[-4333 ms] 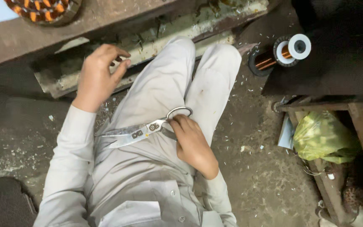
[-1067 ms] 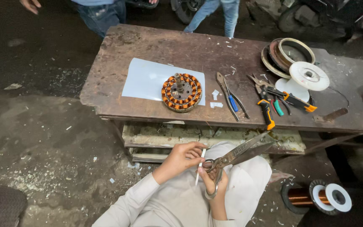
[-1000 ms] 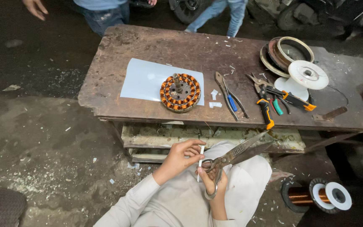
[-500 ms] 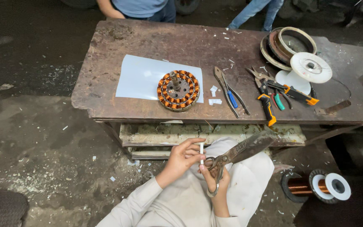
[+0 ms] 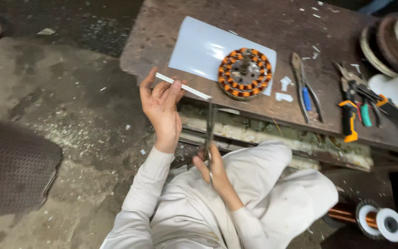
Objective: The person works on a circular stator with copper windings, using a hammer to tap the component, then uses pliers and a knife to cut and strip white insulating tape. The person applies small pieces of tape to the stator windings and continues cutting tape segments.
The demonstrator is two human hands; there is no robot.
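Item: narrow white strip (image 5: 183, 86). Held in the air in front of the near edge of the surface (image 5: 162, 27), pinched between the fingers and thumb of the left hand (image 5: 162, 108). Long axis runs from upper left to lower right in the head view; the left end sits at the fingertips, the right end points down toward the stator and stops just at the tip of the scissors (image 5: 209, 127).

Item: scissors. Gripped at the handles by the right hand (image 5: 210, 161), which is closed around them. Blades point almost straight up, away from the person's lap, so their long axis crosses the strip's near a right angle. The blade tip meets the strip's free right end; whether the blades are apart or together cannot be told, since they are seen edge-on.

Relation of hands: left hand lies up and to the left of the right hand, the two well apart. The strip is in the left hand only; the right hand reaches it solely through the scissors.

Nearby on the surface: pale sheet (image 5: 203, 46) with a round stator (image 5: 245, 74) wound in orange copper lying on its right part; small white offcuts (image 5: 284, 90) just right of it; blue-handled pliers (image 5: 306, 90); further hand tools with orange and green grips (image 5: 369, 108).

On the floor to the right of the person's knee: spool of copper wire (image 5: 369, 219).
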